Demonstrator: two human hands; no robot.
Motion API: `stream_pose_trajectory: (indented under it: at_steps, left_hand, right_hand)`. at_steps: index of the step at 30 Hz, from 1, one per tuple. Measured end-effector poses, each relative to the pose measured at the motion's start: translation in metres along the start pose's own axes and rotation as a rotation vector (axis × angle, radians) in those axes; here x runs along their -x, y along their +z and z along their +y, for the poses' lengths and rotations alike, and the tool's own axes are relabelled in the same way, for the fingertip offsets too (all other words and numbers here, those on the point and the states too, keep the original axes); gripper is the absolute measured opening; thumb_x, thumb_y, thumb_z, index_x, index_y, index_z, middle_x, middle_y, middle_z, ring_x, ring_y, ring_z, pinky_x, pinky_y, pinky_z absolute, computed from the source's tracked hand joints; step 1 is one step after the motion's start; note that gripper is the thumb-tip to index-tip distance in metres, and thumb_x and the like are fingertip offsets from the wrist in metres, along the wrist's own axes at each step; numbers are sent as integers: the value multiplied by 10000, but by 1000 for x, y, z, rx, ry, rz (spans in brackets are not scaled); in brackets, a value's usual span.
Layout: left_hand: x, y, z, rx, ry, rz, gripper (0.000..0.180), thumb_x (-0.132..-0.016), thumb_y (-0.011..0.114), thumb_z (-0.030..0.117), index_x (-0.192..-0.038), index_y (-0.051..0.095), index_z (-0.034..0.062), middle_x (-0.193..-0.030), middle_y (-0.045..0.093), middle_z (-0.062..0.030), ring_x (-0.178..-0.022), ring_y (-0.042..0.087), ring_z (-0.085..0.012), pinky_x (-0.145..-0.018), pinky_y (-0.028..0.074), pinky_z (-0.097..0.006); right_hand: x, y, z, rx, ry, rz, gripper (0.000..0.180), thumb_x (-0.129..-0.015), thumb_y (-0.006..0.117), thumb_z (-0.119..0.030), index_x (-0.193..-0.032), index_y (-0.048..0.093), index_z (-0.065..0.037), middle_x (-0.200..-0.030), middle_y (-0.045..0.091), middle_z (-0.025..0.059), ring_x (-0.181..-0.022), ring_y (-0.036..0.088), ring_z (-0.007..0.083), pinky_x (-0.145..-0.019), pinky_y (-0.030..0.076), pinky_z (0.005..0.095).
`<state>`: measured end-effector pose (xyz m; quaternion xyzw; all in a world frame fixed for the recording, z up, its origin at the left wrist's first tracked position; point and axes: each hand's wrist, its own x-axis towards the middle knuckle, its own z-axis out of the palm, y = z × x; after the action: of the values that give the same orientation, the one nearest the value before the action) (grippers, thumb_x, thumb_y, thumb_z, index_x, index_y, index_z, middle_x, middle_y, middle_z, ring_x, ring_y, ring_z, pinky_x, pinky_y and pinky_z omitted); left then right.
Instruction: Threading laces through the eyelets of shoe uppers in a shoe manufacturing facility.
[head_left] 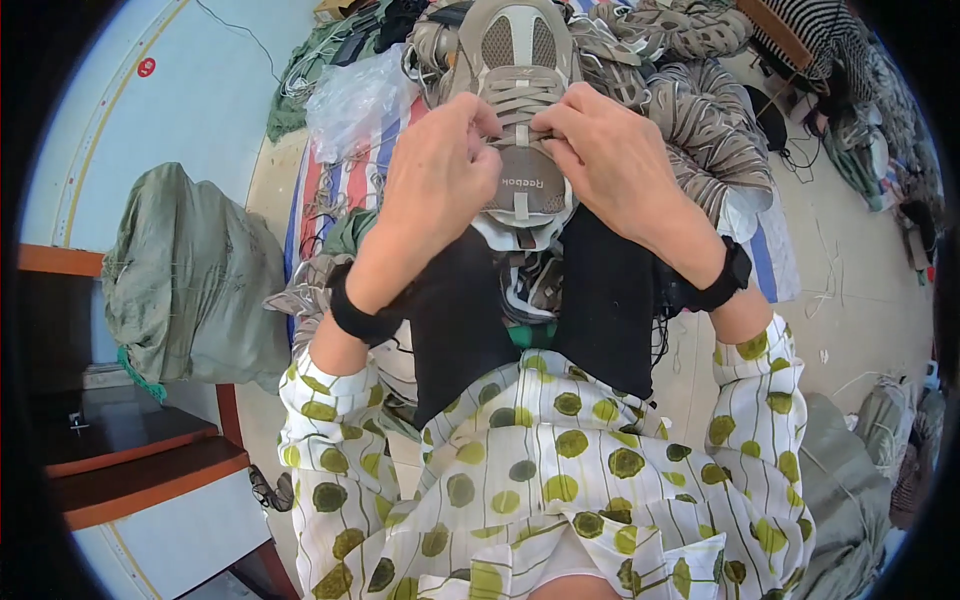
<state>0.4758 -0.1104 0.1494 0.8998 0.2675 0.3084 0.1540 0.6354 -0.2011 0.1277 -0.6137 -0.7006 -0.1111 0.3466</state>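
A grey-brown sneaker [521,45] with mesh panels rests over my black-clad knees, its toe pointing away from me and its tongue [517,175] toward me. Flat beige shoelaces [522,92] cross its front in several rows. On the left edge of the lacing, my left hand [440,172] is closed, thumb and forefinger bent at the lace. My right hand [622,168] pinches the lace on the opposite edge, close above the tongue. The lace between the fingertips is mostly hidden. Black bands circle both wrists.
Piles of similar sneakers [710,135] lie beyond and to the right on a striped sheet [770,245]. A clear plastic bag [360,105] lies at the far left. A stuffed grey-green sack [185,270] stands left, by a brown-edged shelf [150,480]. Loose strings lie on the tiled floor [830,250].
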Motion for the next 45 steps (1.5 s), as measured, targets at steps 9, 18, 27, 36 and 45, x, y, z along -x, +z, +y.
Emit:
stream_pose_trajectory:
  at_steps: [9,18,27,36,45]
  left_hand:
    - [-11,-8,1,242,-257,-216,234,-793,589,199,-802,615,-34,-600,593,-166,-594,614,-304,-588,464,-393]
    - [-16,-3,-8,-17,-51,-306,178,-738,623,179,-746,637,2,-654,621,-173,-662,613,-360,-632,478,-423]
    - [-38,-27,3,279,-431,-619,258,-820,553,233,-730,636,6,-588,602,-73,-551,572,-127,-507,422,-290]
    - [-25,-8,-15,452,-367,-576,138,-763,615,175,-767,648,41,-551,516,5,-521,444,-73,-483,357,-245]
    - [2,-12,-33,-540,900,51,168,-677,587,143,-843,562,131,-656,464,26,-558,516,-123,-483,389,-262]
  right_hand:
    - [-15,-10,21,-194,34,-296,145,-749,572,-97,-862,509,-32,-847,534,134,-790,574,345,-674,465,424]
    - [-15,-7,24,-225,-3,-283,101,-747,579,-101,-829,547,-52,-809,514,109,-742,557,306,-663,453,393]
    - [-20,-11,22,-234,-179,-229,110,-738,582,-45,-840,547,-27,-772,513,97,-712,567,248,-649,456,350]
    - [-13,-15,29,-397,-68,-246,108,-745,602,-11,-841,556,2,-776,539,74,-689,549,187,-644,451,285]
    - [14,-3,10,18,-202,44,301,-755,590,-66,-1054,601,-96,-931,571,71,-800,594,230,-703,463,339]
